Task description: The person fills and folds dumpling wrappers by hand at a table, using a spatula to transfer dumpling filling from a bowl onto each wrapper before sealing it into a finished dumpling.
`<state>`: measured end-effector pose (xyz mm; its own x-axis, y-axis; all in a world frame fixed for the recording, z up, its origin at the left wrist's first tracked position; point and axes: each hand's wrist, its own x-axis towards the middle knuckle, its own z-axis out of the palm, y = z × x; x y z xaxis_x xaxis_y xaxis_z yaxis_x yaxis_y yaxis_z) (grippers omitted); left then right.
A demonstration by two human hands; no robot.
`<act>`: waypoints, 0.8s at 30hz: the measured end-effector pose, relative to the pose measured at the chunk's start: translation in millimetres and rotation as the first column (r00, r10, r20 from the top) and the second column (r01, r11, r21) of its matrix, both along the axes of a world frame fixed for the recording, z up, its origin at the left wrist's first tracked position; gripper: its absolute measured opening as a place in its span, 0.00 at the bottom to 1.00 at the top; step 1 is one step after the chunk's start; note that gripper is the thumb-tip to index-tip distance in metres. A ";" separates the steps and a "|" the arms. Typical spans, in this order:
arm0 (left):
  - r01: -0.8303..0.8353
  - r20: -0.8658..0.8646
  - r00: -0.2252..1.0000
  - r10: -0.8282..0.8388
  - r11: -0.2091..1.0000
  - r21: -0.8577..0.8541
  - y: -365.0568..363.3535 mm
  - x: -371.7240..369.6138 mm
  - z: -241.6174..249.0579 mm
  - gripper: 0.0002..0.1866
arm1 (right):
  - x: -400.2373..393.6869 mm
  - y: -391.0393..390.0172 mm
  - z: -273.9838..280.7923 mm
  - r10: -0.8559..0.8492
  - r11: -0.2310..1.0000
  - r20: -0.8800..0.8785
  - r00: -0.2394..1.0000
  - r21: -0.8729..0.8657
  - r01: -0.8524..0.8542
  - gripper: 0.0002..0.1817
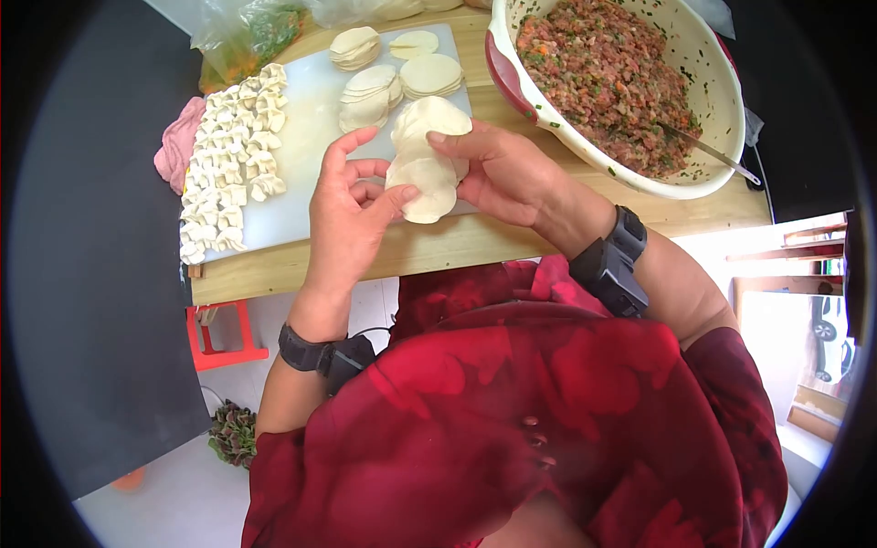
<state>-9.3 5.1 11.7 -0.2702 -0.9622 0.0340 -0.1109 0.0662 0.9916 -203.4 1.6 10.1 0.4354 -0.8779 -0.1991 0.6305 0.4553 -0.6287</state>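
Pale round dough wrappers overlap between my two hands, above the front part of the white board. My left hand holds their lower left edge, with the thumb on top and the index finger raised. From the right, my right hand grips them, its thumb pressed on the upper part and its fingers partly hidden behind. Stacks of round wrappers lie on the board just beyond. Rows of folded dumplings cover the board's left side.
A large cream bowl of meat filling, with a metal utensil in it, stands at the right. Plastic bags and a pink cloth lie at the left. A red stool is below the wooden table.
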 end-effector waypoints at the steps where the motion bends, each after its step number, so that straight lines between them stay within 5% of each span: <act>1: 0.001 -0.001 1.000 -0.001 1.000 0.002 -0.6 -0.1 -0.7 0.32 | 0.0 1.2 1.2 -0.025 0.999 -0.086 0.996 -0.034 0.022 0.21; 4: 0.005 0.049 0.999 0.001 0.994 -0.111 -5.2 0.2 -3.2 0.24 | 1.2 0.0 -7.4 -0.058 0.998 -0.148 0.987 -0.028 0.054 0.22; 6: 0.058 0.246 0.969 0.029 0.939 -0.339 -8.8 1.4 -6.3 0.16 | 2.7 0.5 -7.8 -0.079 0.997 -0.151 0.985 -0.027 0.076 0.21; 15: 0.151 0.439 0.884 0.161 0.789 -0.595 -5.9 0.1 -1.8 0.14 | 4.0 -2.0 -14.1 -0.125 0.992 -0.179 0.976 -0.004 0.126 0.20; 24: 0.130 0.349 0.919 0.181 0.699 -0.703 -2.2 -10.0 2.1 0.13 | 8.5 0.3 -11.7 -0.150 0.989 -0.150 0.977 -0.032 0.147 0.21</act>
